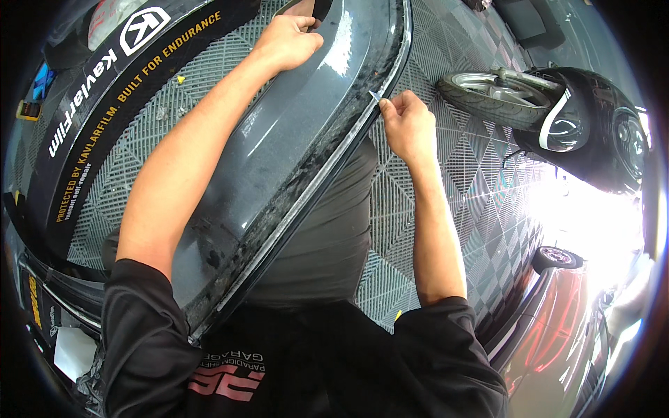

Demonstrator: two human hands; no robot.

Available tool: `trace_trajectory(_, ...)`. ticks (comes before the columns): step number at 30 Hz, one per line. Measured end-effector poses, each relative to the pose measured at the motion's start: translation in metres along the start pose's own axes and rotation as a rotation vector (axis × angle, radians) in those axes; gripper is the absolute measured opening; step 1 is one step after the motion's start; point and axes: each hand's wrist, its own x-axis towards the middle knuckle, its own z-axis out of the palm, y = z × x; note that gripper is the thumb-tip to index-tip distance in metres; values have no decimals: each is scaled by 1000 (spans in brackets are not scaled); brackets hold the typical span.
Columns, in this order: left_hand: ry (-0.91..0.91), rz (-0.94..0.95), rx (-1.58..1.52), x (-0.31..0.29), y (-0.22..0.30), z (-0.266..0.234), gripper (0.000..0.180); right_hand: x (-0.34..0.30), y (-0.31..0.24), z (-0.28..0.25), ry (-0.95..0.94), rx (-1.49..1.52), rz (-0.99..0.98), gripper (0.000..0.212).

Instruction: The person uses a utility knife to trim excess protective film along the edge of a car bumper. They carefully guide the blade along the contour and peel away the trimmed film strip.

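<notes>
A long, curved dark grey car body panel (293, 139) lies slantwise across my lap. It has a glossy face and a dirty, scuffed band along its right edge. My left hand (289, 45) is at the far end of the panel, fingers curled over its inner edge; the fingertips are partly hidden. At the panel's right edge, my right hand (409, 125) is closed, thumb against the fingers. Out of that pinch sticks a small, thin pointed piece (375, 96) like a blade tip, touching or very near the edge. The rest of it is hidden in the hand.
A black printed board (104, 104) curves along the left. Grey grid floor tiles (474, 167) spread around me. A black motorcycle (578, 125) with its wheel (495, 97) stands at the right, and a reddish-grey car (557, 334) at the lower right.
</notes>
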Motion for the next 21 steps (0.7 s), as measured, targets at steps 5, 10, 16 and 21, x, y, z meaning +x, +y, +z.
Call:
trace_trajectory(5,-23,-21,-35,-1,-1,2,58,9,2,-5,-43,10,6,28)
trace_trajectory(10,-20,-2,-8,2,-3,1,56,26,0,-5,-15,-58,-12,29)
trace_trajectory(16,-17,14,10,5,-6,3,58,-6,-6,-5,-65,-43,-23,27)
trace_trajectory(21,-29,10,18,5,-7,3,62,0,4,-9,-40,52,-28,30)
